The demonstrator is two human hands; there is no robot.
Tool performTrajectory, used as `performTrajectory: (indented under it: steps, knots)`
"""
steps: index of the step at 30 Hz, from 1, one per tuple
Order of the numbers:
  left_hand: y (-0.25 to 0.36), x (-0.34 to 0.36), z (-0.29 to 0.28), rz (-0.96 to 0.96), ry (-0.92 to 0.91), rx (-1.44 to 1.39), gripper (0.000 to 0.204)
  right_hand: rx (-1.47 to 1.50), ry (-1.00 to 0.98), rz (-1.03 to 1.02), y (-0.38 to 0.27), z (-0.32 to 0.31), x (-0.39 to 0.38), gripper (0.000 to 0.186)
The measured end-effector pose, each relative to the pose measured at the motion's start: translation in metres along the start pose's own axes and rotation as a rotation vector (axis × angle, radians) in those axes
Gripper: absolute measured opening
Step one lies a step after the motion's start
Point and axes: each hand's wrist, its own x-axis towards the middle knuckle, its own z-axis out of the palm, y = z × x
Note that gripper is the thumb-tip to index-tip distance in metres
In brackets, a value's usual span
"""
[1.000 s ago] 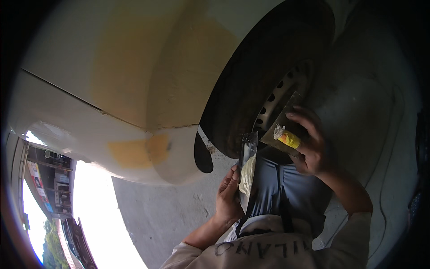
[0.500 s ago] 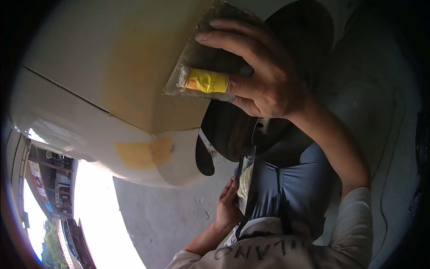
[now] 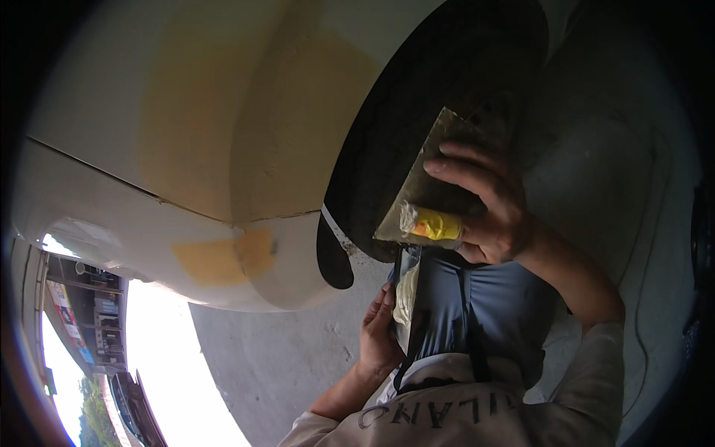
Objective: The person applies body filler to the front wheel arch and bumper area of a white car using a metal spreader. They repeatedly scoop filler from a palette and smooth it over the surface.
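Observation:
My right hand (image 3: 495, 205) is closed on a broad, flat, grey-brown putty spreader (image 3: 419, 182), fingers laid along its face. One finger is wrapped in yellow tape (image 3: 438, 224), with whitish stuff at its tip. The spreader is off the car body, in front of the dark wheel (image 3: 387, 119). Lower down, my left hand (image 3: 380, 335) grips a narrow-looking flat board, seen nearly edge-on, that carries cream-coloured putty (image 3: 404, 298). The spreader's lower corner is close to the board's top; whether they touch I cannot tell.
The pale car body (image 3: 82, 167) fills the upper left, with a large tan filler patch (image 3: 298, 119) and a smaller yellow patch (image 3: 216, 261) below a panel seam. Grey concrete floor (image 3: 275, 350) lies beneath. A thin cable (image 3: 642, 350) runs along the right.
My right hand and the spreader have come away from the car body, moving down and right toward the board. My left hand has stayed nearly still. The view has shifted slightly.

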Motion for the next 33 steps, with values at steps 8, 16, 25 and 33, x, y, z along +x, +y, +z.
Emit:
performTrajectory:
  steps: [8,16,25,33]
  knots:
    - [-0.002,0.016,0.021,-0.031,-0.059,-0.066,0.031,0.275,-0.221,0.433,-0.069,-0.011,-0.09,0.041]
    - [-0.002,0.017,0.009,0.081,-0.14,0.035,0.029,-0.045,-0.006,0.11,0.02,-0.021,-0.013,0.038]
    - [-0.012,0.008,-0.004,0.044,-0.035,0.024,0.029,-0.226,0.169,-0.286,0.065,0.001,0.097,0.033]
    - [-0.011,0.01,-0.015,0.032,-0.105,0.028,0.029,-0.22,-0.048,-0.218,0.078,-0.007,0.041,0.037]
